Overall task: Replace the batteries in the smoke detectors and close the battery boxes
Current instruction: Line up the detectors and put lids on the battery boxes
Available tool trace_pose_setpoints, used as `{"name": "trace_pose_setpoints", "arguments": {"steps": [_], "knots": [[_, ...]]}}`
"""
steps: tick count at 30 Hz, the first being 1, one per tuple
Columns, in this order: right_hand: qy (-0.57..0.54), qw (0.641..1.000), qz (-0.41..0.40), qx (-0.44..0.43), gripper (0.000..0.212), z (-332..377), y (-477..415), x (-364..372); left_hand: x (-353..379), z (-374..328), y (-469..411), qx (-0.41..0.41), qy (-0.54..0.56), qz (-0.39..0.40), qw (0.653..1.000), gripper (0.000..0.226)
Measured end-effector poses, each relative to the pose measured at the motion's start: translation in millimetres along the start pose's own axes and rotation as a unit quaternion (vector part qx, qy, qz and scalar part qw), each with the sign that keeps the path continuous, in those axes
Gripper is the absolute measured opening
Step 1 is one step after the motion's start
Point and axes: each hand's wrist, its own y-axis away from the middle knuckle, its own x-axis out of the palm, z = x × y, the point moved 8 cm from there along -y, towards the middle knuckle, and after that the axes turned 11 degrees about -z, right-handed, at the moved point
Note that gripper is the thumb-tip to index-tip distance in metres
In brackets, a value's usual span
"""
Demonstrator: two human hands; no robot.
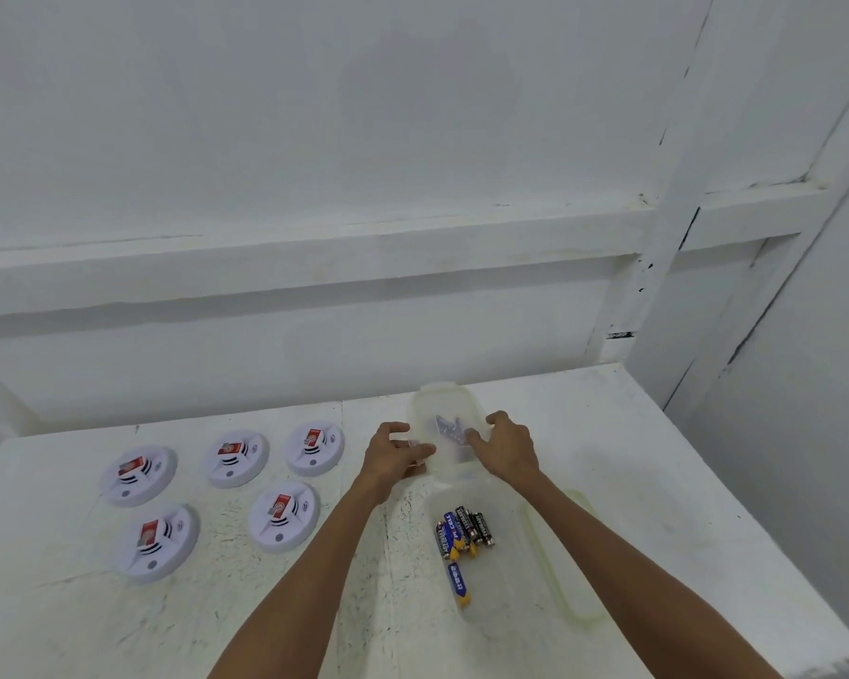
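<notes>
So right now I've got both hands on the far box (442, 404), the clear plastic tub at the back of the table (658, 482). My left hand (398, 450) is curled round its left edge and my right hand (506, 450) round the right edge, so both are gripping it. The lid looks to be on, and there's something bluish inside, probably more cells, but it's too hazy to call.

The near box (506, 605) sits open just in front, with a bunch of batteries (461, 531) in it and its loose lid (574, 556) lying beside it on the right. The five smoke detectors (138, 475) are well off to the left, none of them touched yet.

Handling-wise, my guess is this tub is light, thin and a bit bendy, and slick too, so I'd work the edge tabs rather than squeeze the walls. The batteries are small, hard and rolly, so pinch them across the middle. The detectors look like light, stiff plastic that will skate on the tabletop, so I'd pin the rim with one hand while the other does the battery door.
</notes>
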Motion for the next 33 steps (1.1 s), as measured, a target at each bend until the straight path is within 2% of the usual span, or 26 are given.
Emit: {"name": "trace_pose_setpoints", "arguments": {"steps": [5, 8, 12, 17, 20, 22, 24, 26, 27, 29, 31, 33], "knots": [[-0.034, 0.999, 0.028, 0.026, 0.052, -7.6, -10.3, 9.3, -2.0, 3.3, -6.5, -0.031, 0.004, -0.006, 0.999, 0.058], [-0.043, 0.998, 0.025, 0.029, 0.034, -3.2, -13.8, 8.2, -2.6, 3.8, -18.5, -0.022, -0.027, -0.031, 0.999, 0.056], [-0.124, 0.988, 0.012, 0.095, 0.044, -9.4, -24.2, 7.3, 0.4, 1.4, -30.8, -0.021, -0.045, -0.044, 0.998, 0.064], [-0.212, 0.963, 0.018, 0.166, 0.034, -18.5, -26.0, 9.6, -1.6, -9.3, -34.3, -0.052, -0.04, -0.028, 0.997, 0.043], [-0.207, 0.963, 0.014, 0.172, 0.029, -15.5, -24.3, 13.1, -3.3, -16.9, -34.5, -0.046, -0.053, -0.037, 0.997, 0.037], [-0.181, 0.975, 0.004, 0.131, 0.028, -7.2, -25.5, 9.7, -4.5, -20.1, -34.8, -0.033, -0.083, -0.037, 0.995, 0.051], [-0.134, 0.989, 0.007, 0.063, 0.037, 5.7, -31.1, 0.1, 0.7, -35.2, -35.5, -0.011, -0.113, -0.006, 0.994, 0.08], [-0.083, 0.996, 0.02, 0.016, 0.056, 14.5, -48.3, -6.7, 23.5, -59.3, -51.7, 0.021, -0.165, 0.065, 0.984, 0.102], [-0.058, 0.997, 0.059, -0.006, 0.073, 18.4, -47.9, -3.0, 27.9, -66.0, -51.5, 0.034, -0.203, 0.092, 0.974, 0.113], [0.024, 0.987, 0.143, -0.066, 0.1, 27.3, -45.7, 0.5, 37.7, -82.5, -50.0, 0.054, -0.292, 0.14, 0.945, 0.129], [0.114, 0.966, 0.194, -0.125, 0.103, 29.4, -34.7, 9.1, 41.5, -85.9, -47.8, 0.059, -0.361, 0.178, 0.913, 0.136], [0.181, 0.949, 0.196, -0.169, 0.106, 27.2, -24.1, 14.7, 43.0, -84.4, -43.4, 0.041, -0.398, 0.217, 0.89, 0.137]]}}
